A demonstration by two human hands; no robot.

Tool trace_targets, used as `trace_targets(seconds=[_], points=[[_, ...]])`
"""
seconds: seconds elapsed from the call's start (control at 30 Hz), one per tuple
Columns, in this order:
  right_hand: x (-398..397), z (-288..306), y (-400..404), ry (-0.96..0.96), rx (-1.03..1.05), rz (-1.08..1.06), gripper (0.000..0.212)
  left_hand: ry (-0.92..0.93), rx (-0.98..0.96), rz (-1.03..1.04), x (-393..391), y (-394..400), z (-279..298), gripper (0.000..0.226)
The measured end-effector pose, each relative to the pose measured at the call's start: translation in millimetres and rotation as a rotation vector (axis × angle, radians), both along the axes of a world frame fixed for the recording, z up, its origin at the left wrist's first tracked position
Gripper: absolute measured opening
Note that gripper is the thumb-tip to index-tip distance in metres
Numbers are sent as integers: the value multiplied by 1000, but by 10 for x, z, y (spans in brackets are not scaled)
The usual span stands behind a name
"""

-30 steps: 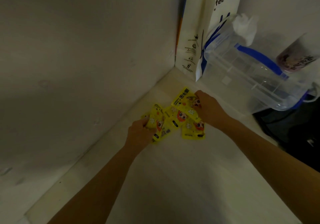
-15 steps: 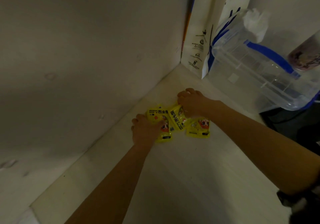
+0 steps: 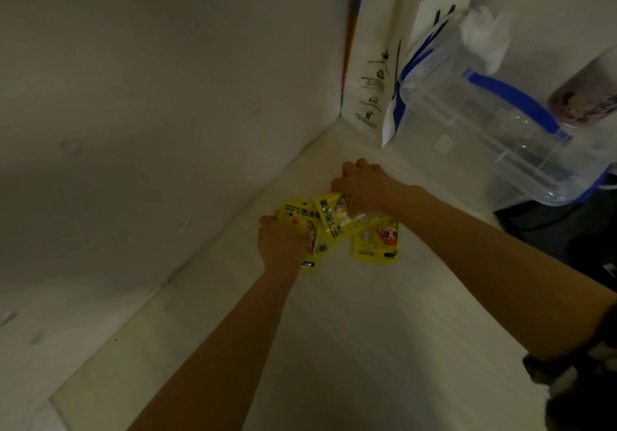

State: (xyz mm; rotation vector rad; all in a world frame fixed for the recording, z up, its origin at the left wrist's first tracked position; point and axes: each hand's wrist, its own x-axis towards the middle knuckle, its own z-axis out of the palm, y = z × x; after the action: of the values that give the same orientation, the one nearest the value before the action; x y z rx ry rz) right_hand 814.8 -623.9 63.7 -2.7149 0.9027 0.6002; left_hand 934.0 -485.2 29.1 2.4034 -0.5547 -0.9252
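two pale walls (image 3: 140, 103) meet in a corner at the far end of a cream-coloured surface (image 3: 350, 347), and the light is dim. near that corner, close to the left wall, three yellow packets (image 3: 334, 232) lie overlapping in a fan on the surface. the left hand (image 3: 282, 242) lies over the near part of the leftmost packet (image 3: 297, 213), fingers bent down on it; whether it grips or only presses cannot be told. the right hand (image 3: 365, 186) reaches in from the right and pinches the far end of the middle packet (image 3: 329, 222) with curled fingers. the rightmost packet (image 3: 377, 242) lies flat, printed face up, just beside the right wrist. farther off, a white paper bag (image 3: 369, 63) stands upright in the corner. just right of it sits a clear plastic box (image 3: 484, 123) with a blue handle, apart from the right hand. a cup of purplish drink (image 3: 584, 96) shows at the right edge.
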Motion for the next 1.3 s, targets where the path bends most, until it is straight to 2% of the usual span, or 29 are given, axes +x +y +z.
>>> trace_targets(seconds=[0.13,0.27,0.37,0.5,0.63,0.67,0.73,0.8,0.9,1.0,1.1,1.3], points=[[-98,57,2,-117,22,-59,43,-9,20,-8,-2,-1,34,75],[-275,128,51,-260,195,-292,36,-30,-45,-47,-30,22,44,72],[-403,160,108,-492,290,-571,35,10,-121,-2,-67,58,75,64],[-669,73,287,-775,437,-1068,26,28,-137,43,-83,110,117,63],[-891,-126,575,-803,498,-1380,4,-8,-151,36,-29,133,103,55],[-904,-165,626,-796,510,-1431,10,-33,-157,23,-15,135,100,48],[-880,-245,691,-776,507,-1471,18,-57,-165,3,3,129,112,35],[-781,-279,716,-734,462,-1445,8,-52,-170,-19,4,124,115,29],[-595,-365,701,-610,364,-1397,36,-66,-163,-86,-17,110,79,27],[-428,-356,697,-558,298,-1342,32,-48,-163,-122,-29,85,62,27],[-372,-333,705,-582,303,-1314,24,-5,-170,-76,-36,88,71,26],[-535,-209,914,-702,454,-1336,31,61,-180,-20,-42,258,118,27]])
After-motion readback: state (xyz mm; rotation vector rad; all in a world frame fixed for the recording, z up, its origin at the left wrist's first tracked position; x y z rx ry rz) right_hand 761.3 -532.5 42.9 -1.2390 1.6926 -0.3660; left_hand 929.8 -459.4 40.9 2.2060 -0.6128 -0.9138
